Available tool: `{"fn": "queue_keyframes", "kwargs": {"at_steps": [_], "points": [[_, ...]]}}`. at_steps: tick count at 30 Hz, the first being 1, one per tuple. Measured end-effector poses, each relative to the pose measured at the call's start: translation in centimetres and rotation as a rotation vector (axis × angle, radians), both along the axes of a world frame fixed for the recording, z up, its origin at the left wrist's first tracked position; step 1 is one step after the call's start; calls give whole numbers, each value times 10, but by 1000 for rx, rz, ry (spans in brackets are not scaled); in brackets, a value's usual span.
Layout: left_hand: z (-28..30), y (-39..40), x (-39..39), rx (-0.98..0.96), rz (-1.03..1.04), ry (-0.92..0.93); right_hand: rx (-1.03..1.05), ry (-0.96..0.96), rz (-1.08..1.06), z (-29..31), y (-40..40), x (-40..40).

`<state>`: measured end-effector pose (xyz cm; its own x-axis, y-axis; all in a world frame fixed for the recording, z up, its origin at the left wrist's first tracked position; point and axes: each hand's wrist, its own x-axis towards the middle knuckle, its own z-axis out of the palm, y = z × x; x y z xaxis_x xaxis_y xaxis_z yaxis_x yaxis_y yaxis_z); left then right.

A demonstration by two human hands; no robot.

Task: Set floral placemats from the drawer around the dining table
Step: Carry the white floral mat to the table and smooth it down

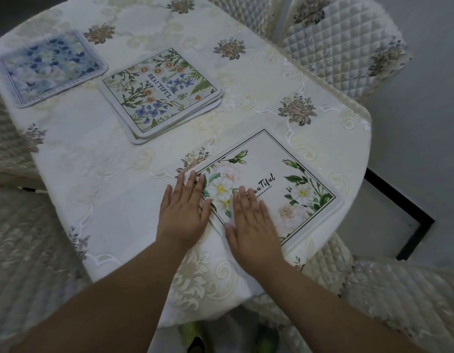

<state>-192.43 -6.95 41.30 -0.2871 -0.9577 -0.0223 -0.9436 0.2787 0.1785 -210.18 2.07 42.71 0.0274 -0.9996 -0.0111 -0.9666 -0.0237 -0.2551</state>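
Note:
A white placemat with white flowers and the word "Beautiful" (pixel 274 174) lies flat near the table's front right edge. My left hand (pixel 184 208) rests flat on its left corner, fingers spread. Pressed flat on the mat's near edge is my right hand (pixel 249 222), also with fingers apart. A small stack of placemats with blue and orange flowers (pixel 161 94) sits in the middle of the table. A blue-patterned placemat (pixel 51 68) lies at the far left.
The table wears a cream embroidered cloth (pixel 98 174). Quilted chairs stand around it: one at the back right (pixel 343 47), one at the front right (pixel 399 301), and others at the left (pixel 9 143). Grey floor shows to the right.

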Motion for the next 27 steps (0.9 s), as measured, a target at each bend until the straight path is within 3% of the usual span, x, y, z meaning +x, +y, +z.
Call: {"fn": "queue_keyframes", "kwargs": {"at_steps": [12,17,21,27], "points": [[2,1,0,14,-4,20,101,-2,-66,-8,60,-2],[4,1,-1,21,-3,11,14,-154,-194,20,-14,-15],[6,2,-1,23,-2,24,76,-96,-232,6,-89,-28],[6,1,0,14,-20,37,58,18,-249,-17,-98,-29]]}}
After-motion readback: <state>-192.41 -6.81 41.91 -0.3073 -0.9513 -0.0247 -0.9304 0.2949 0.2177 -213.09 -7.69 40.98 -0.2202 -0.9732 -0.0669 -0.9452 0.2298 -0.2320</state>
